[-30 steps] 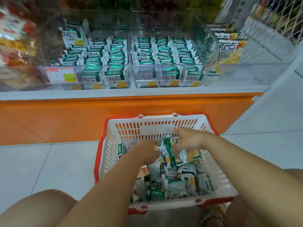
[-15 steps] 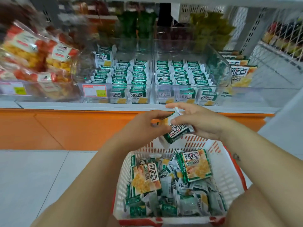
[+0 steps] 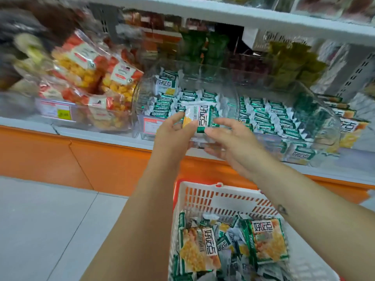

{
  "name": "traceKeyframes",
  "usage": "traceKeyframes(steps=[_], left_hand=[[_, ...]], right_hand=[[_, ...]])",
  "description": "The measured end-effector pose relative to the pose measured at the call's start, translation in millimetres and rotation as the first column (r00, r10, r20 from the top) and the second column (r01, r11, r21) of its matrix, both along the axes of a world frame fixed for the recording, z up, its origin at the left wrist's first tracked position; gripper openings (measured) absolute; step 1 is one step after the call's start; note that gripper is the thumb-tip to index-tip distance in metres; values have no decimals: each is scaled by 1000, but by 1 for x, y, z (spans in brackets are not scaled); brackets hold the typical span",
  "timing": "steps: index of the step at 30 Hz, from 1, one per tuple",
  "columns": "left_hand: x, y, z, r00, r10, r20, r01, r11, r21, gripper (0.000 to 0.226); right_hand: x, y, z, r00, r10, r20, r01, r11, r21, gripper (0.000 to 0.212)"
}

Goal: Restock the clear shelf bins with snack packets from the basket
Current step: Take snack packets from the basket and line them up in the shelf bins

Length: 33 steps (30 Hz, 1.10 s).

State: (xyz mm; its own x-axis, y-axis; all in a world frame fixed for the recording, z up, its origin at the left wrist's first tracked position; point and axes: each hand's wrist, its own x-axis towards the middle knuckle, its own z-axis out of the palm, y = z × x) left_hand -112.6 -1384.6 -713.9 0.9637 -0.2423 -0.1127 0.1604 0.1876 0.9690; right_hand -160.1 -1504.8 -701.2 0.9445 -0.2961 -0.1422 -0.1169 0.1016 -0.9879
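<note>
Left hand [image 3: 172, 134] grips a snack packet [image 3: 199, 118], right hand [image 3: 229, 136] touches it straight-fingered, before the packet-filled bin [image 3: 138, 102].

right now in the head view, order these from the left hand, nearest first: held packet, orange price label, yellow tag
1. held packet, in the left hand's grip
2. orange price label, just left of the hand
3. yellow tag, far left
</note>
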Motion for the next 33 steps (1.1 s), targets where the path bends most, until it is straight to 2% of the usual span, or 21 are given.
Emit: traceKeyframes(steps=[3,5,8,11,13,17,23,28,29,31,33], left_hand=[[16,9,-7,987,156,-43,-159,985,-69,49],[23,15,-8,960,278,-41,-280,957,-71,47],[34,22,-14,911,412,-12,-412,911,-7,48],[45,27,-19,896,444,-24,-444,896,-4,55],[51,28,-22,894,446,-49,-447,895,-7,62],[57,24,-24,904,416,-97,-417,909,6,64],[59,21,-24,914,398,-80,-396,917,33,65],[56,22,-23,915,395,-77,-393,918,46,65],[56,22,-23,912,403,-79,-400,915,54,65],[53,22,-22,903,423,-75,-417,905,85,64],[49,22,-20,896,439,-66,-429,894,127,63]], right_hand=[[38,24,-2,997,5,82,5,992,-124,19],[73,31,-1,989,20,149,23,959,-282,19],[132,28,0,975,2,220,111,858,-501,20],[189,15,-1,969,-15,247,178,737,-652,16],[219,7,-6,977,-30,209,177,658,-732,19],[255,5,-14,986,14,168,129,582,-803,25],[266,8,-31,978,71,195,148,417,-897,24],[250,-2,-29,993,120,-21,-37,135,-990,47],[244,-2,-26,991,123,-58,-71,108,-992,52],[227,-3,-20,985,150,-83,-100,112,-989,61],[203,0,-13,980,196,-41,-68,133,-989,58]])
